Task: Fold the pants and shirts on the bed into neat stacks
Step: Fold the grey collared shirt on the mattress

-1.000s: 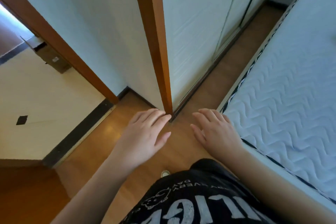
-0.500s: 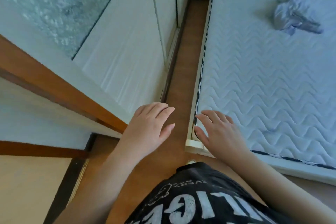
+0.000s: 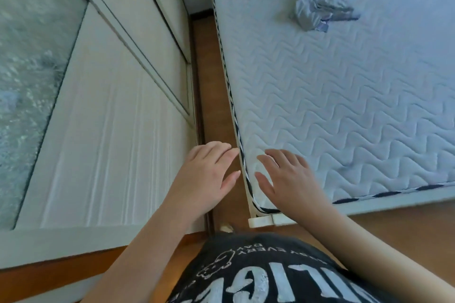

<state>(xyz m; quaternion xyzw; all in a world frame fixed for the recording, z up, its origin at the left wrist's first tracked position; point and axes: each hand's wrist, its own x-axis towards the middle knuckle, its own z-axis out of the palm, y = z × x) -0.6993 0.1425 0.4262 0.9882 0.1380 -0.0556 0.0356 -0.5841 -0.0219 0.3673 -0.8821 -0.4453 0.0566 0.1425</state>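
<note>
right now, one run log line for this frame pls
phase: approach | left hand: open, empty | right hand: open, empty, over mattress corner | crumpled grey garment: on mattress, unfolded, untouched

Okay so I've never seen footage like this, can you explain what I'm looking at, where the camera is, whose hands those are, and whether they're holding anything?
There is no machine here. A person wears a wide-angle camera on the head, so the single view looks forward and down over their own chest and arms. The left hand hangs over the wooden floor between the white wardrobe doors and the bed. The right hand is over the near corner of the quilted mattress. Both hands have relaxed, spread fingers and hold nothing. Farther up the mattress lies one crumpled grey garment, not yet folded; I cannot tell whether it is pants or a shirt. The dark printed fabric at the bottom is the person's own T-shirt.
</note>
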